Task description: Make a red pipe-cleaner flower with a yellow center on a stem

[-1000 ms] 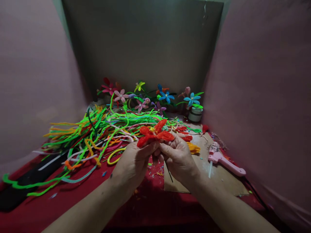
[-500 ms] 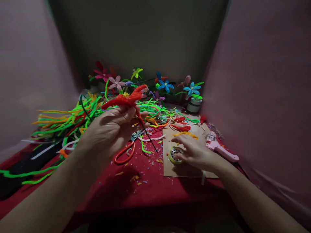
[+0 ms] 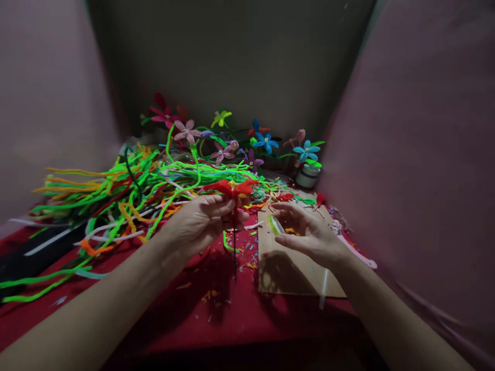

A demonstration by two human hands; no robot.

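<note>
My left hand (image 3: 207, 219) pinches a red pipe-cleaner flower (image 3: 228, 188) just below its petals. Its yellow centre faces up, and a thin dark stem (image 3: 235, 252) hangs straight down from it. To the right, my right hand (image 3: 309, 234) grips a roll of tape (image 3: 275, 225) with a yellow-green rim between thumb and fingers. The roll is tilted on edge, raised over a cardboard sheet (image 3: 297, 275). Red-handled scissors (image 3: 199, 257) lie mostly hidden behind my left hand and forearm.
Bundles of green and orange pipe cleaners (image 3: 116, 190) cover the table's left and back. Finished flowers (image 3: 265, 143) stand behind, beside a small jar (image 3: 307, 175). A pink glue gun (image 3: 359, 252) lies right of the cardboard. Colourful scraps (image 3: 211, 296) dot the red cloth (image 3: 240, 324).
My right hand has lifted the tape roll off the cardboard and tipped it up. My left hand has lowered the red flower and moved it right, its stem now vertical.
</note>
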